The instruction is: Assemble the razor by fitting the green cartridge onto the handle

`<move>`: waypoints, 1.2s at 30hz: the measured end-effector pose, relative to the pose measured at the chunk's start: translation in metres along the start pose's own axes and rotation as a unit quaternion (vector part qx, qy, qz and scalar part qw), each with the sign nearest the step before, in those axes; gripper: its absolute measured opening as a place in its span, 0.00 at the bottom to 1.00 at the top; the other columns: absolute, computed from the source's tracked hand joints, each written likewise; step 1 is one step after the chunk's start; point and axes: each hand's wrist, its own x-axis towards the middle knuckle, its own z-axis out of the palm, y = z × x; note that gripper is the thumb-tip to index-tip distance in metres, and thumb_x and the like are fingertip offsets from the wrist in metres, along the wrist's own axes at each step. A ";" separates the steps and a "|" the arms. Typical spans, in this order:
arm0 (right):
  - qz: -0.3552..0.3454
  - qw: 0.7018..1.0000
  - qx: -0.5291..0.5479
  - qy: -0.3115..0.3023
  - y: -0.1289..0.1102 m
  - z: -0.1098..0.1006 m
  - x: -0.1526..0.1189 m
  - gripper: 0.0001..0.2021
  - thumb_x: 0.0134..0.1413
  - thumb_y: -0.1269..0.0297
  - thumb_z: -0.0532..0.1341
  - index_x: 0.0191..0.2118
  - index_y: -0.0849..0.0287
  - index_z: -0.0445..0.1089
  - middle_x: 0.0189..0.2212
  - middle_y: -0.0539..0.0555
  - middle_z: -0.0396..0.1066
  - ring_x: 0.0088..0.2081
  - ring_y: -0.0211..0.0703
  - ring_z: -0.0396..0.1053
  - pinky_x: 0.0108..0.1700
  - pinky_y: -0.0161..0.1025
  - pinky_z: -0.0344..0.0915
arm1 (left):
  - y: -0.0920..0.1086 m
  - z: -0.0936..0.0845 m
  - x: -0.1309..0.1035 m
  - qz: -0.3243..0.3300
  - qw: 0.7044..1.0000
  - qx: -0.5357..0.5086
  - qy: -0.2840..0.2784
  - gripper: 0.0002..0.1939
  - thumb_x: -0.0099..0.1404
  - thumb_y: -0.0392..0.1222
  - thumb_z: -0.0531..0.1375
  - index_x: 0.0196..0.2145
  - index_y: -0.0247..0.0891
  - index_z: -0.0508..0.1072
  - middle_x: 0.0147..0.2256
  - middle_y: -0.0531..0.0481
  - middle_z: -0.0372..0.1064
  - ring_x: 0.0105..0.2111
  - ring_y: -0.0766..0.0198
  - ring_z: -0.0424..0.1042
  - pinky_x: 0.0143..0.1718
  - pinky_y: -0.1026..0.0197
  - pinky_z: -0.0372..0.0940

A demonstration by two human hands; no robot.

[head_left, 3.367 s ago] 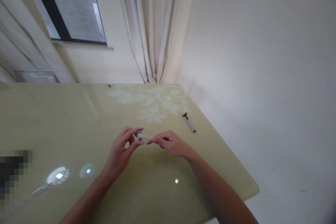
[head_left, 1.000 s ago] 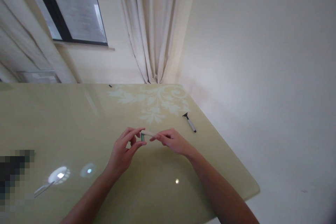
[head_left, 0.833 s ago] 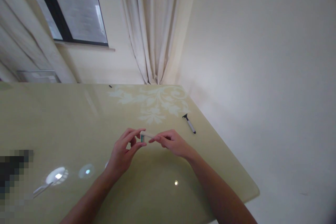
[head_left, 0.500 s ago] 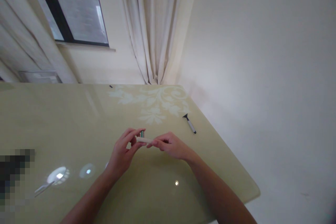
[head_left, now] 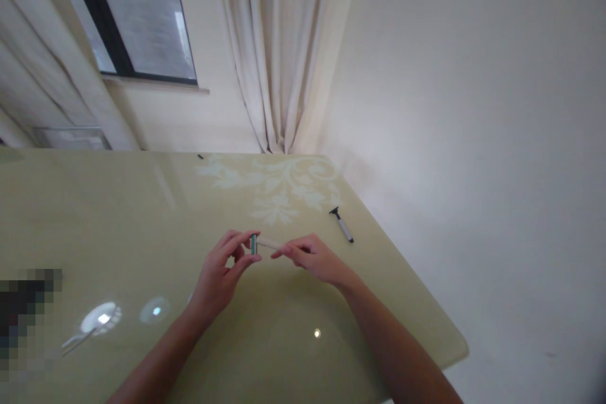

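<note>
Between the thumb and fingers of my left hand (head_left: 220, 271) is a small green and dark razor cartridge (head_left: 254, 244), held upright by its ends. My right hand (head_left: 315, 259) pinches a thin pale stick (head_left: 269, 243), whose left end meets or nearly touches the cartridge. Both hands are raised over the glossy table. To the right of them a razor with a grey handle and black head (head_left: 344, 227) lies on the table.
The pale green table (head_left: 118, 221) has a white floral pattern. A tiny dark piece (head_left: 200, 156) lies at its far edge. Curtains (head_left: 279, 44) and a window stand behind, a wall at the right. A pixelated dark area covers the lower left.
The pale stick has moved up and right with my right hand, from across the cartridge's lower part to its right side. The cartridge now shows more fully in my left hand.
</note>
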 end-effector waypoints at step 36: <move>0.006 0.999 0.013 -0.029 0.001 -0.001 0.000 0.27 0.69 0.42 0.58 0.49 0.61 0.83 0.21 0.45 0.55 0.24 0.33 0.51 0.27 0.34 0.47 | -0.004 -0.001 -0.001 0.009 1.000 -0.012 0.000 0.15 0.68 0.42 0.65 0.52 0.44 0.79 0.36 0.53 0.69 0.30 0.67 0.68 0.35 0.64 0.65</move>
